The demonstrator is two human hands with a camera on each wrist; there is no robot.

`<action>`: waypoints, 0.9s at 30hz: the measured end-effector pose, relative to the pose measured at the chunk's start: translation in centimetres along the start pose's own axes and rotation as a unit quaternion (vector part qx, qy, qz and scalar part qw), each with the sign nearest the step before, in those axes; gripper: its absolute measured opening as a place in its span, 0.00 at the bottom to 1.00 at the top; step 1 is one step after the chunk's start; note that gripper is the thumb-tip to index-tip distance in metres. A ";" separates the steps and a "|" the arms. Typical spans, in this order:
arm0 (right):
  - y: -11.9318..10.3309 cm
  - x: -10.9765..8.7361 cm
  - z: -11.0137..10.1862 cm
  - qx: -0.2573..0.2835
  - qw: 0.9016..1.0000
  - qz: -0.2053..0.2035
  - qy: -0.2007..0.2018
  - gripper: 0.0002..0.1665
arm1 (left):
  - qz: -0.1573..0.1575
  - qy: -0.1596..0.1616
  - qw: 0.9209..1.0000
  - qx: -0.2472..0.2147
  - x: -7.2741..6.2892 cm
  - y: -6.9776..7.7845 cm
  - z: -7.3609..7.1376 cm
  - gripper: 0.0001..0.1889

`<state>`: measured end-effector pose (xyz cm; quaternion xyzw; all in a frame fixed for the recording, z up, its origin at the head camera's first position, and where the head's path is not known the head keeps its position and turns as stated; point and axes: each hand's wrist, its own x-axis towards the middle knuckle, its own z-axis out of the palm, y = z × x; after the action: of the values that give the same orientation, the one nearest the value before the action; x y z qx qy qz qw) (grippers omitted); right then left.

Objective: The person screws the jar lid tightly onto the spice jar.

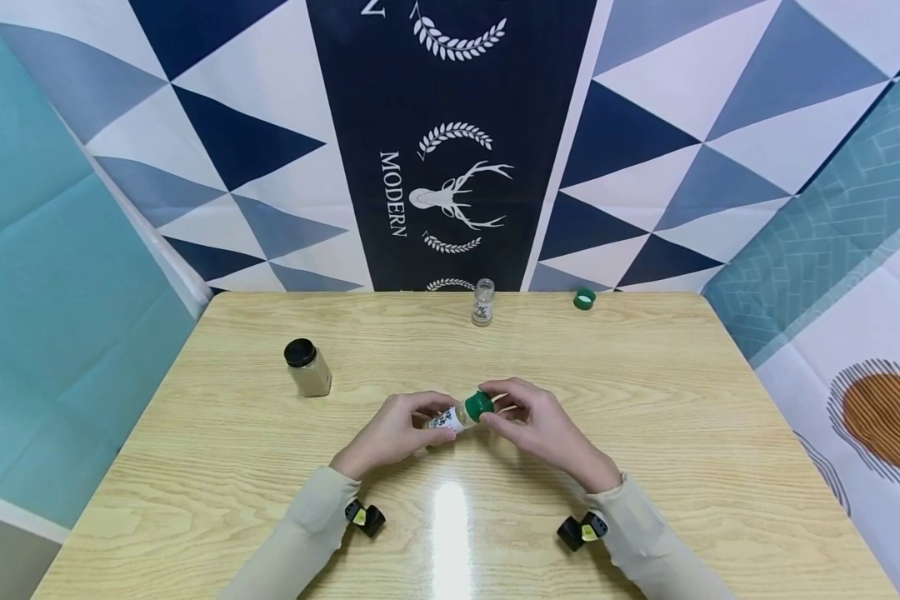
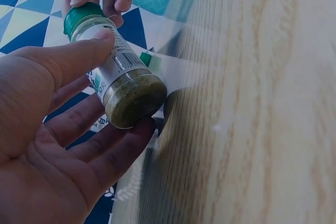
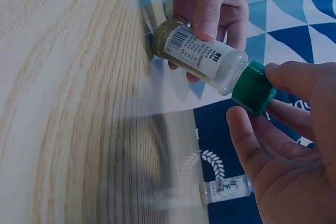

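My left hand (image 1: 401, 429) grips a small clear spice jar (image 1: 450, 421) round its white label, thumb on top and fingers beneath. The jar is tilted, and greenish-brown powder (image 2: 134, 100) lies toward its base in the left wrist view. Its green cap (image 3: 254, 87) sits on the neck and points toward my right hand (image 1: 532, 417). The thumb and fingers of that hand pinch the cap from its sides. Both hands are over the middle of the wooden table.
At the back stands an uncapped clear jar (image 1: 483, 304) with a white label. A loose green cap (image 1: 584, 299) lies to its right by the back edge. A black-lidded jar (image 1: 309, 368) of pale brown contents stands at left on the wooden table (image 1: 690, 433).
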<state>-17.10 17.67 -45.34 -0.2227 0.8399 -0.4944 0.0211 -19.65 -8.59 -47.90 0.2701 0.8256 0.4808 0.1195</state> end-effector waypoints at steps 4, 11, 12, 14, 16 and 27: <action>0.0 0.1 0.0 0.000 1.000 -0.001 -0.003 0.24 | -0.002 0.001 1.000 0.000 0.0 0.0 0.0 0.20; 0.2 0.1 0.0 0.008 1.000 0.000 0.005 0.23 | -0.004 0.004 1.000 0.004 0.0 0.0 0.0 0.20; 0.2 0.1 0.0 0.009 1.000 0.000 0.003 0.23 | -0.004 0.004 1.000 0.005 0.0 0.0 0.0 0.20; 0.2 0.1 0.0 0.009 1.000 0.000 0.001 0.23 | -0.004 0.004 1.000 0.006 0.0 0.1 0.0 0.20; 0.1 0.1 0.0 0.008 1.000 0.000 -0.002 0.23 | -0.005 0.004 1.000 0.006 0.0 0.1 0.0 0.20; -0.2 0.1 -0.3 -0.008 1.000 0.017 -0.008 0.24 | -0.007 0.002 1.000 0.000 0.0 0.1 0.0 0.20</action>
<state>-17.16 17.82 -45.01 -0.2126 0.8471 -0.4858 0.0348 -19.65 -8.53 -47.78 0.2635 0.8278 0.4802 0.1213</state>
